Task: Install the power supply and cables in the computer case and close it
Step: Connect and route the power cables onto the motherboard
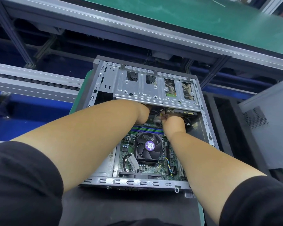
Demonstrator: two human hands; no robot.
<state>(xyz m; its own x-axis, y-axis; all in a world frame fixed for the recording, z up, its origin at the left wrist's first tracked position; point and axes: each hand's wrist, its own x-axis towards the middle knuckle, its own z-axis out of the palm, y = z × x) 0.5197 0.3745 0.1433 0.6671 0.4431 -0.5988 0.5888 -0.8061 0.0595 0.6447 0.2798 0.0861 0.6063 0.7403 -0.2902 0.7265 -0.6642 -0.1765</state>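
You are reaching both hands under drive cage in open case: left hand grip hidden, right hand pinching cable plug. Be lining plug up squarely before pressing.

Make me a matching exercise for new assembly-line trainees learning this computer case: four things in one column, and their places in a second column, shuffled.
Things:
1. CPU fan
2. drive cage
3. side panel
4. hands, left hand and right hand

Places:
A. leaning outside the case, to its right
B. on the motherboard, between the two forearms
C. spanning the far end of the case
D. reaching among the cables just under the cage's near edge

Pairs: 1-B, 2-C, 3-A, 4-D
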